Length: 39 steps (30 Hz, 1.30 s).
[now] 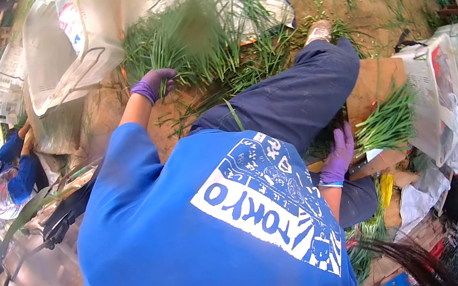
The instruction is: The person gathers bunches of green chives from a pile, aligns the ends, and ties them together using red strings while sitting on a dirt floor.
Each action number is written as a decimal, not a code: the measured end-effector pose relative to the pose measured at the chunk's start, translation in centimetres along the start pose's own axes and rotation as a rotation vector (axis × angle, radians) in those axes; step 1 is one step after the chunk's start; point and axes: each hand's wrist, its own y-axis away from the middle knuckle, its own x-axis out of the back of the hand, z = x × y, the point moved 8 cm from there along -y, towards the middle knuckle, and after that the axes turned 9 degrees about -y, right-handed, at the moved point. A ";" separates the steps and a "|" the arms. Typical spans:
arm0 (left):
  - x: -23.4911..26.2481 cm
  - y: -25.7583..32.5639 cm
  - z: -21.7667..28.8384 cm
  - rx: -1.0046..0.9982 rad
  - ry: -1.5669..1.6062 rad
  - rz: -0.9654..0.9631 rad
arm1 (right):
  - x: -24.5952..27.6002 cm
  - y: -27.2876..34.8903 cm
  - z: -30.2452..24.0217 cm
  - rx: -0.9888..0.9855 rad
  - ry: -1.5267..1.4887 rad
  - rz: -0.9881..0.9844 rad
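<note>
A loose heap of long green garlic chives lies on a white sheet and the soil in front of me. My left hand, in a purple glove, is closed around the stalk ends of some chives at the heap's near left edge. On the right, my right hand, gloved in purple too, has its fingers stretched out and holds nothing that I can see. Close beside it a gathered bunch of chives rests on a brown board. A blurred spot hides the middle of the heap.
White plastic crates stand at the far left, and another white crate stands at the right. A person in blue sleeves works at the left. More chives, a yellow strip and plastic bags lie at the lower right.
</note>
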 end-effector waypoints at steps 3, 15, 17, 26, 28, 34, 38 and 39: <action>-2.5 0.5 2.2 -0.165 -0.119 -0.031 | -3.8 0.5 -1.2 -0.068 0.020 -0.302; -29.7 19.1 9.5 -0.914 -0.382 -0.706 | -14.2 1.4 -12.8 -0.025 -1.008 -0.879; -28.8 18.7 8.5 -0.821 -0.682 -0.654 | -12.4 1.9 -16.3 0.219 -1.000 -0.881; -29.5 19.7 15.6 -1.237 -1.201 -0.212 | -7.7 2.3 -24.9 0.398 -0.543 -0.812; -29.1 19.8 17.7 -1.285 -1.155 -0.128 | -9.1 2.1 -28.0 0.459 -0.371 -0.832; -28.3 23.3 21.5 -1.774 -0.746 0.023 | -13.0 5.0 -37.2 0.909 0.329 -0.812; -28.5 20.6 22.2 -1.560 -0.582 -0.137 | -16.2 5.2 -40.8 0.917 0.404 -0.779; -27.8 19.5 22.2 -1.580 -0.564 -0.179 | -17.3 5.3 -41.0 0.902 0.374 -0.772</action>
